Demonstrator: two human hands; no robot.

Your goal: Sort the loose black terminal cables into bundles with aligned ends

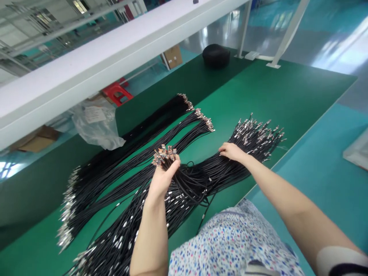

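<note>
My left hand (165, 174) is closed round a bunch of black cables, and their metal connector ends (165, 155) stick up above the thumb. To the right, my right hand (232, 150) pinches at the top edge of a large pile of black cables (212, 166); what lies between its fingertips is too small to make out. Silvery connector ends (255, 134) fan out beyond that hand. From the left hand, the held cables curve down into the pile. Small white tags or sleeves dot the cables below my left forearm.
Sorted cable bundles (138, 149) lie behind on the green table mat (299, 92). A clear plastic bag (97, 122) hangs at the table's far edge. A white shelf (123, 50) crosses above, held by posts. A round black object (216, 56) sits at the back.
</note>
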